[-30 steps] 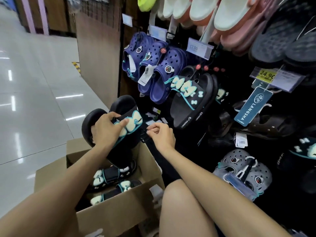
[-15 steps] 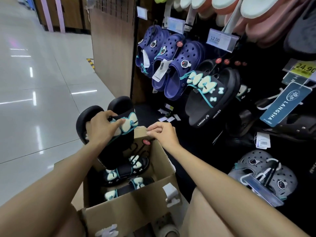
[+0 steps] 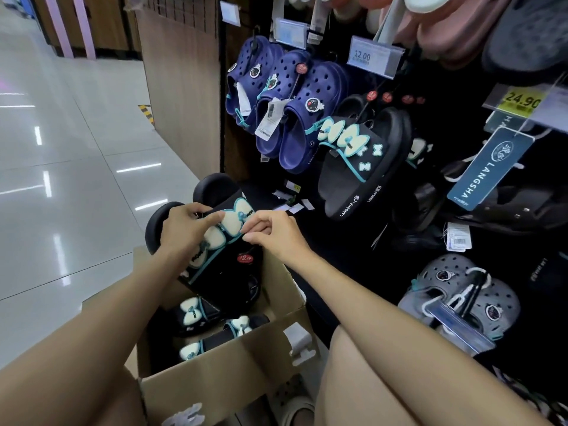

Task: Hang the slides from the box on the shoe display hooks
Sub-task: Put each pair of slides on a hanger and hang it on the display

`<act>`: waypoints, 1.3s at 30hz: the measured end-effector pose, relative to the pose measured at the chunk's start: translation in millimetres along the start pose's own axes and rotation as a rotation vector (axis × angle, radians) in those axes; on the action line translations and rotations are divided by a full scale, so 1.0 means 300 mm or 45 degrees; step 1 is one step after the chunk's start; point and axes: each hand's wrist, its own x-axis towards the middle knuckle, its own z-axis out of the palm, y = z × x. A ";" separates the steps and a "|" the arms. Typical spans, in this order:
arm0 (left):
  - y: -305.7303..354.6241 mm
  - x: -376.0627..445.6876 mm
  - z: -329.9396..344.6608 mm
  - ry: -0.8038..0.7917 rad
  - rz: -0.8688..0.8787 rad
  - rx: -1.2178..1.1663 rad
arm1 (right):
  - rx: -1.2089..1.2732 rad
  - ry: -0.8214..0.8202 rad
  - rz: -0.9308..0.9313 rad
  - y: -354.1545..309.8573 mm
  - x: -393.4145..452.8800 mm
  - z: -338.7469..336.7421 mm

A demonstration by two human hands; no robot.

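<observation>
Above the open cardboard box (image 3: 215, 382), a black pair of slides (image 3: 227, 262) is gripped at the strap by the left hand (image 3: 184, 232), long axis running heel-down into the box. The right hand (image 3: 273, 235) is pinched on the strap edge, perhaps at a hanger loop. Hung slides (image 3: 362, 170) are seen up-right, nearer the right hand.

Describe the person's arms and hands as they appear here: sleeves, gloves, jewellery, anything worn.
Both forearms are bare for as far as the frame shows them; no sleeve edge comes into view. The left hand and the right hand wear no gloves, and no ring, watch or bracelet shows on the fingers or wrists. The fingernails look short and unpainted, though the picture is too soft to be sure.
</observation>
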 end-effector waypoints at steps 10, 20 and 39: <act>0.010 -0.035 0.037 -0.254 0.035 0.005 | 0.319 0.051 0.121 0.027 -0.018 -0.035; 0.039 -0.064 0.090 -0.310 0.182 0.266 | 0.469 0.159 0.236 0.000 -0.015 -0.023; 0.004 -0.027 0.079 -0.696 0.172 0.362 | 0.478 0.287 0.301 -0.029 -0.026 0.003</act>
